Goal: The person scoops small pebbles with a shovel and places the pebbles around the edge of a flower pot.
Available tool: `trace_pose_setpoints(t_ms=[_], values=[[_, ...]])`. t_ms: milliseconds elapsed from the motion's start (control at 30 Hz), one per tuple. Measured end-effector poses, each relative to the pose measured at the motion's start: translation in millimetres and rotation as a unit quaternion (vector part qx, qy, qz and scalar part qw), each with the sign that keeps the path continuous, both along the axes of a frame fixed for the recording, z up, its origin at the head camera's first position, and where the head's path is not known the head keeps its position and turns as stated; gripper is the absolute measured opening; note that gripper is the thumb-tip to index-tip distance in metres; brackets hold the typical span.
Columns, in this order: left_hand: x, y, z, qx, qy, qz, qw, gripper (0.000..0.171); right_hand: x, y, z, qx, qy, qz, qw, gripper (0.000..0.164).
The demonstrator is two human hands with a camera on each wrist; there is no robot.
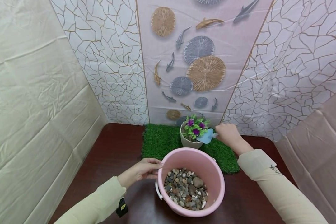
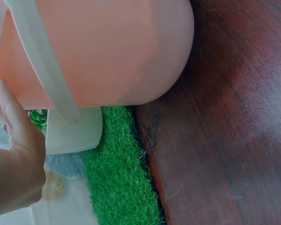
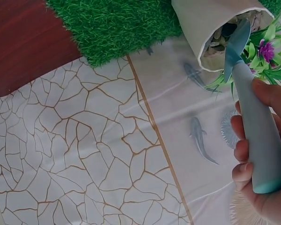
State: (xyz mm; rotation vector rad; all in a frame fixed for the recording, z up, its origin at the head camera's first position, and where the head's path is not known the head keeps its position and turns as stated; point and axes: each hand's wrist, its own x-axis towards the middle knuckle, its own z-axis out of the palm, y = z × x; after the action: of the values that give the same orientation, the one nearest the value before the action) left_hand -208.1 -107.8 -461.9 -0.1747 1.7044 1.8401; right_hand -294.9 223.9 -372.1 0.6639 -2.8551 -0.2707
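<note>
My right hand (image 1: 229, 134) grips the pale handle of a small garden trowel (image 3: 260, 126), fingers wrapped round it. The trowel's blue blade (image 1: 205, 137) dips into the mouth of a white flowerpot (image 1: 188, 143), over the stones inside. Purple flowers with green leaves (image 1: 195, 125) stand in that pot. At the left side of a pink bucket (image 1: 189, 159), my left hand (image 1: 142, 169) holds the rim between thumb and fingers. Mixed pebbles (image 1: 184, 188) cover the bucket's bottom. Its white handle (image 2: 44, 65) hangs down the outer side.
The flowerpot stands on a green artificial grass mat (image 1: 159, 141), behind the bucket. Under everything is a dark red-brown wooden table (image 1: 112, 149). Patterned cloth (image 1: 120, 62) hangs behind the table, with plain beige cloth (image 1: 44, 118) on the left side.
</note>
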Motion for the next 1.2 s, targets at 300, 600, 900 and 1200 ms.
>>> trace_pose_setpoints(t_ms=[300, 600, 900, 1200], values=[[-0.1, 0.2, -0.7, 0.004, 0.002, -0.003, 1.0000, 0.011, 1.1, 14.7, 5.7, -0.010, -0.023, -0.028, 0.999, 0.022], [-0.8, -1.1, -0.2, -0.002, 0.000, 0.004, 1.0000, 0.018, 7.7, 38.8, 8.7, -0.063, -0.041, -0.035, 0.997, 0.024], [0.0, -2.9, -2.7, 0.002, 0.002, -0.001, 1.0000, 0.019, 16.9, 52.1, 18.3, -0.104, -0.059, -0.027, 0.993, 0.009], [1.9, -0.9, -2.8, 0.009, -0.005, -0.006, 0.9999, 0.015, 36.1, 54.5, 32.1, -0.140, -0.074, 0.003, 0.987, 0.019]])
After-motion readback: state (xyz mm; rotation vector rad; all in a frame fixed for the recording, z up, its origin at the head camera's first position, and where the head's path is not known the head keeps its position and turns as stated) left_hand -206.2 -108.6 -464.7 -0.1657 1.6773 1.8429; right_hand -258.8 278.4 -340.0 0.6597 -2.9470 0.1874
